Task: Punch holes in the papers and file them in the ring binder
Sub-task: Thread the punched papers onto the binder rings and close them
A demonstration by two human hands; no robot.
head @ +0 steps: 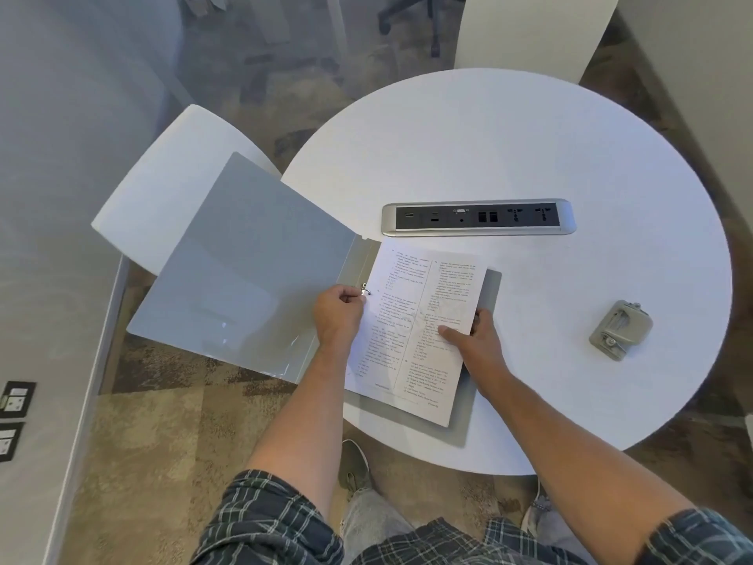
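A grey ring binder (244,271) lies open at the near left edge of the round white table, its front cover hanging out past the table's rim. Printed papers (411,311) rest on its right half. My left hand (338,316) pinches the metal ring (366,290) at the papers' left margin. My right hand (474,334) grips the papers' right edge, thumb on top. A grey hole punch (621,330) sits on the table to the right, apart from both hands.
A silver socket strip (478,217) is set into the round white table (509,136) just beyond the binder. A white chair seat (163,197) stands under the open cover at left. A wall with sockets runs along the left. An office chair base (415,14) is far back.
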